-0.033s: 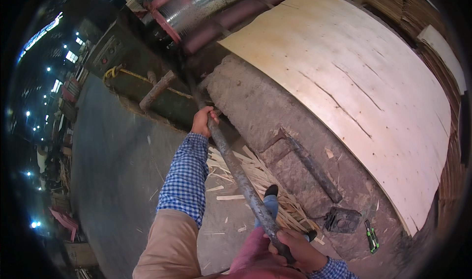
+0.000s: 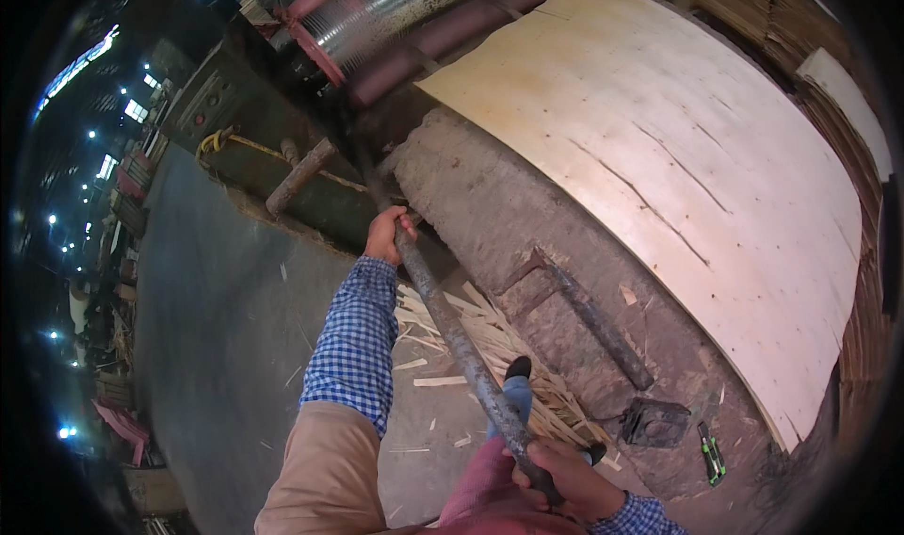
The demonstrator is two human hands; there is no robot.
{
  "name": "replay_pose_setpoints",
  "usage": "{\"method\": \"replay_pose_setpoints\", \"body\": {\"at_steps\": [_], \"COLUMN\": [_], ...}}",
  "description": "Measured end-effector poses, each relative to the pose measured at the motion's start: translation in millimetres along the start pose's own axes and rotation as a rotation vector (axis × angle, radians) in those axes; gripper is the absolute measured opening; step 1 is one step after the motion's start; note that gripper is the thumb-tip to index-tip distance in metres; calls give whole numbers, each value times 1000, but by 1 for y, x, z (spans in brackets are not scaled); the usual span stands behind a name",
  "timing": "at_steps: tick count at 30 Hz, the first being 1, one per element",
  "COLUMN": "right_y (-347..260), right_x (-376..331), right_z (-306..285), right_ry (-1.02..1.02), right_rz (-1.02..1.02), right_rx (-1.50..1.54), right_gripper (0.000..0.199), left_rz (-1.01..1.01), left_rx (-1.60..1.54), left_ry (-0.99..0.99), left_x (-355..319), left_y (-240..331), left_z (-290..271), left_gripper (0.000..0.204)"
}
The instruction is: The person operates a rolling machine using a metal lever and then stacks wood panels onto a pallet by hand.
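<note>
Both of my hands grip a long, worn metal bar (image 2: 450, 332) that runs slantwise across the middle of the view. My left hand (image 2: 384, 236) is wrapped round its upper part, beside the dark green machine body (image 2: 235, 102). Lower down, my right hand (image 2: 570, 480) closes round the near end, in front of my body. The bar's far end passes into shadow by the machine and cannot be made out. To the right, a large pale wood veneer sheet (image 2: 650, 149) lies over a rough stone-like ledge (image 2: 461, 177), reaching up to the rollers (image 2: 395, 17).
A metal bar with two prongs (image 2: 603, 332) lies on the ledge, near a dark box-like block (image 2: 654, 423) and a green-and-black utility knife (image 2: 711, 455). Veneer strips (image 2: 541, 384) litter the floor by my feet. A yellow rope (image 2: 282, 152) hangs along the machine; stacked sheets (image 2: 862, 299) stand far right.
</note>
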State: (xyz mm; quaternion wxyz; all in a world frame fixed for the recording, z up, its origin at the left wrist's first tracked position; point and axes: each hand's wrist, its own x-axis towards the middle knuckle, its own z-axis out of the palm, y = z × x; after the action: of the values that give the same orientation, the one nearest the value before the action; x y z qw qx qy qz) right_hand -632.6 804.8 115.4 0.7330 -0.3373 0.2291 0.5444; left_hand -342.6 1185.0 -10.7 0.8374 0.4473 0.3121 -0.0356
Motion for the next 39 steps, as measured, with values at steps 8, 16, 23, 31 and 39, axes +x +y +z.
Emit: {"method": "replay_pose_setpoints", "body": {"at_steps": [8,16,23,31,39], "right_y": [11,6,23,3,-10], "right_x": [17,-6,-21,13,40], "right_z": [7,26,25,24,17], "right_ry": [-17,-53,35,10,35], "right_rz": [8,9,-66,-112,-9], "right_rx": [-29,124,126,22,-13], "right_gripper": [27,28,32,36,29], "left_rz": [-25,-30,-23,14,-35], "left_rx": [-27,135,132,66,-69], "left_ry": [-14,59,60,-64,-40], "left_x": [8,1,-24,15,38], "left_y": [7,14,4,5,19], "left_z": [0,3,13,-11,-14], "left_gripper": [16,15,19,19,16]}}
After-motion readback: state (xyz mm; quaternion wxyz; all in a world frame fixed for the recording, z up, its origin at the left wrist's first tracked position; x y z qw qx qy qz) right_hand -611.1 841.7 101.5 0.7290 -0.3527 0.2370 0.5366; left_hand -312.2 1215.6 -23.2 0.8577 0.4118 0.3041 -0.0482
